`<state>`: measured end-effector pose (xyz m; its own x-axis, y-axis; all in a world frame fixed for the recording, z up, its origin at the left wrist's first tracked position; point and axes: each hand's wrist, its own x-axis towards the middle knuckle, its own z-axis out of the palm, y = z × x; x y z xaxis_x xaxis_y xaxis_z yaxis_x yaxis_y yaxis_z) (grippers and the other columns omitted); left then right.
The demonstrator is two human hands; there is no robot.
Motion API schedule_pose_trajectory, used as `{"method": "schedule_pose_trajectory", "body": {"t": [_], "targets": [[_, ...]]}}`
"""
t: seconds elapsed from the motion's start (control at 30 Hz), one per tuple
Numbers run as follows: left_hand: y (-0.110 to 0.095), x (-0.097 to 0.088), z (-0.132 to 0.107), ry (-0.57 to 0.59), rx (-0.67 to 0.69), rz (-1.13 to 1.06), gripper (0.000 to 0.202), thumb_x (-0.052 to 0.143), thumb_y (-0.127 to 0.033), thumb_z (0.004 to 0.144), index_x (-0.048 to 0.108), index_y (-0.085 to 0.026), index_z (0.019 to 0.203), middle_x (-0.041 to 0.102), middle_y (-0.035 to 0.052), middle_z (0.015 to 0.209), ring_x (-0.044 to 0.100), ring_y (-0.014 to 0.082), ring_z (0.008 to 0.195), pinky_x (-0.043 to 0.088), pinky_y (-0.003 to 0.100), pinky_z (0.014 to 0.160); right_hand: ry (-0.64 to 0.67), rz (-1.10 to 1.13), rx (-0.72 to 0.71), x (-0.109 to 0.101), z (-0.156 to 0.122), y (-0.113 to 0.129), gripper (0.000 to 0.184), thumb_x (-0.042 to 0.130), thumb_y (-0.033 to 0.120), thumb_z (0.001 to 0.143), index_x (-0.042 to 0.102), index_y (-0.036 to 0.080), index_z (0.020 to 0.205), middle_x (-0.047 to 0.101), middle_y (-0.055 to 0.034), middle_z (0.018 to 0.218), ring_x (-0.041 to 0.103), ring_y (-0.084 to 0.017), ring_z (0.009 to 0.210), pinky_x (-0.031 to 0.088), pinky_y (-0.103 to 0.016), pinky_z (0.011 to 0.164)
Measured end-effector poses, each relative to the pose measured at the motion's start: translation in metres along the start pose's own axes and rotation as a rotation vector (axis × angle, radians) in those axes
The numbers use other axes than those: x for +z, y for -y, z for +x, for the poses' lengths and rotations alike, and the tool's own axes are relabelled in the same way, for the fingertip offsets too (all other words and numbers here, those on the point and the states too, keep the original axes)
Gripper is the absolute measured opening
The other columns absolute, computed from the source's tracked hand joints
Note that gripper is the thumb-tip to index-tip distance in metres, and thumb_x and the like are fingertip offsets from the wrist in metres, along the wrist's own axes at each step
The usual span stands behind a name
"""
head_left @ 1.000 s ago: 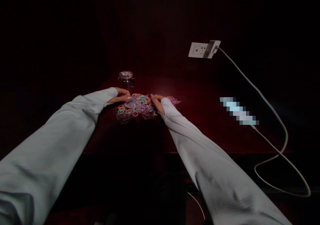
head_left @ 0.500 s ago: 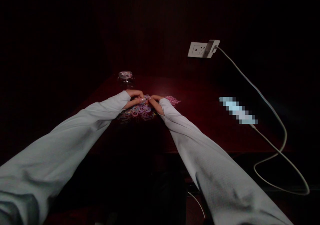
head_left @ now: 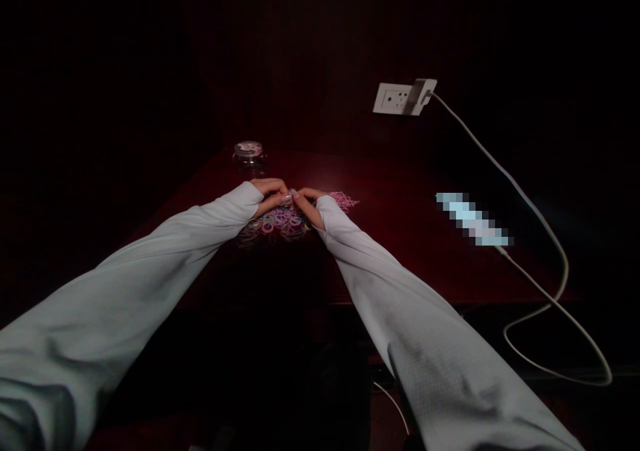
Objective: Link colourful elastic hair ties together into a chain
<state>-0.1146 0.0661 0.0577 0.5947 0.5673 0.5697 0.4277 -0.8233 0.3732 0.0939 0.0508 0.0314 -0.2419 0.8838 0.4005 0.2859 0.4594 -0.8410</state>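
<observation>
Over a loose pile of small coloured elastic bands [head_left: 277, 223], my two hands meet at the fingertips. My left hand [head_left: 271, 193] is closed, thumb pressed toward the bent fingers. My right hand [head_left: 309, 199] is also closed in a pinch, its thumb and fingertips against those of the left. Something small and pale shows between them, too dim and small to name. The pile, mostly purple with some yellow and dark bands, lies just below the hands. A separate heap of pink bands [head_left: 344, 201] lies right of my right wrist, partly behind it.
A clear lidded jar [head_left: 249, 157] stands behind my left hand on the dark red table [head_left: 400, 264]. At the right lies a blurred-out phone-like object [head_left: 473, 221] on a white cable [head_left: 530, 204]. The cable runs to a charger in a wall socket [head_left: 395, 99].
The fingertips have drawn closer together, and the coloured bands seen between them earlier now show less. The whole view has shifted slightly.
</observation>
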Motion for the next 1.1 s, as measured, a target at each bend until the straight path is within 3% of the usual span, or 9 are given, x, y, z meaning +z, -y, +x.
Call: {"method": "schedule_pose_trajectory", "body": {"t": [0.13, 0.4, 0.67, 0.83, 1.1], "targets": [[0.007, 0.001, 0.002, 0.016, 0.023, -0.032, 0.043, 0.056, -0.055, 0.107, 0.065, -0.022, 0.083, 0.072, 0.0046, 0.082, 0.065, 0.0175, 0.075, 0.051, 0.028, 0.073, 0.022, 0.001, -0.026, -0.004, -0.002, 0.004, 0.055, 0.072, 0.075, 0.093, 0.072, 0.022, 0.076, 0.065, 0.0009, 0.074, 0.054, -0.017, 0.076, 0.045, -0.028, 0.073], [-0.007, -0.002, 0.0, 0.026, -0.024, -0.011, 0.038, 0.056, -0.05, 0.109, 0.065, -0.021, 0.086, 0.072, 0.0049, 0.086, 0.065, 0.0179, 0.08, 0.051, 0.029, 0.078, 0.016, 0.014, 0.018, -0.003, -0.003, 0.012, 0.055, 0.076, 0.071, 0.092, 0.067, 0.022, 0.069, 0.06, 0.0025, 0.07, 0.049, -0.015, 0.07, 0.04, -0.027, 0.068], [-0.012, -0.008, 0.001, 0.068, -0.01, 0.023, 0.036, 0.055, -0.048, 0.11, 0.065, -0.021, 0.088, 0.072, 0.0044, 0.089, 0.065, 0.0175, 0.083, 0.051, 0.028, 0.082, 0.02, 0.007, -0.013, -0.006, -0.004, 0.01, 0.045, 0.082, 0.06, 0.091, 0.07, 0.022, 0.072, 0.064, 0.0009, 0.078, 0.052, -0.015, 0.074, 0.042, -0.029, 0.074], [-0.021, -0.012, 0.001, 0.071, -0.018, 0.042, 0.04, 0.054, -0.051, 0.111, 0.065, -0.021, 0.087, 0.072, 0.0051, 0.089, 0.066, 0.0185, 0.085, 0.052, 0.028, 0.085, 0.009, -0.03, -0.019, -0.005, -0.001, 0.001, 0.048, 0.082, 0.064, 0.09, 0.069, 0.022, 0.071, 0.063, 0.001, 0.078, 0.052, -0.016, 0.074, 0.044, -0.029, 0.075], [-0.017, -0.021, 0.001, 0.139, 0.014, 0.045, 0.03, 0.059, -0.041, 0.107, 0.065, -0.021, 0.086, 0.065, 0.0016, 0.08, 0.058, 0.0151, 0.073, 0.047, 0.025, 0.073, -0.068, -0.019, -0.014, -0.004, -0.001, -0.004, 0.048, 0.075, 0.069, 0.093, 0.071, 0.024, 0.077, 0.062, 0.0004, 0.079, 0.052, -0.017, 0.076, 0.047, -0.03, 0.077]]}}
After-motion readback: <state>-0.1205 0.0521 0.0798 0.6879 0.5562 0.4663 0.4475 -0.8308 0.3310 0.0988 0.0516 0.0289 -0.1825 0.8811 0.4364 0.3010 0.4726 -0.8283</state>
